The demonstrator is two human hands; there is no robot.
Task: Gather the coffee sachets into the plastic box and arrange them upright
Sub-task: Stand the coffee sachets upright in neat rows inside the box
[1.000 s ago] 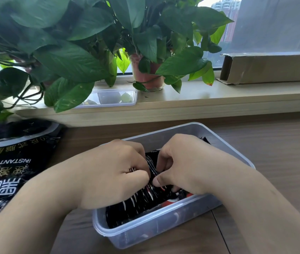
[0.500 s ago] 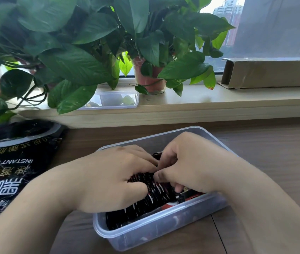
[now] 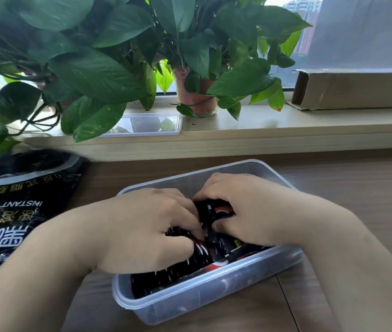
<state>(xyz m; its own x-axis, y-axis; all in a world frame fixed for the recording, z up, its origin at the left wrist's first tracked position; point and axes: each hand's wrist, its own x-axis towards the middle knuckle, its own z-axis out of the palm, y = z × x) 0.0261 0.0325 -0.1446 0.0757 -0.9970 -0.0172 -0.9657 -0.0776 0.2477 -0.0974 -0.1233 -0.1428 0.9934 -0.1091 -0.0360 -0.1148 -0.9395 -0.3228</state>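
Clear plastic box (image 3: 214, 293) at lower centre of frame, on wooden table (image 3: 357, 188). Black coffee sachets (image 3: 178, 267) packed on edge inside, near end. Left hand (image 3: 147, 231) in box, fingers curled, pressing sachet row. Right hand (image 3: 252, 209) pinching 1 black-red sachet (image 3: 218, 210) at centre. Instant-coffee bag (image 3: 10, 212) flat at left. Potted plants (image 3: 118, 56) across upper frame.

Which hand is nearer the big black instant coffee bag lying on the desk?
Left. The left hand works in the plastic box on the side facing the coffee bag; the right hand is farther across the box.
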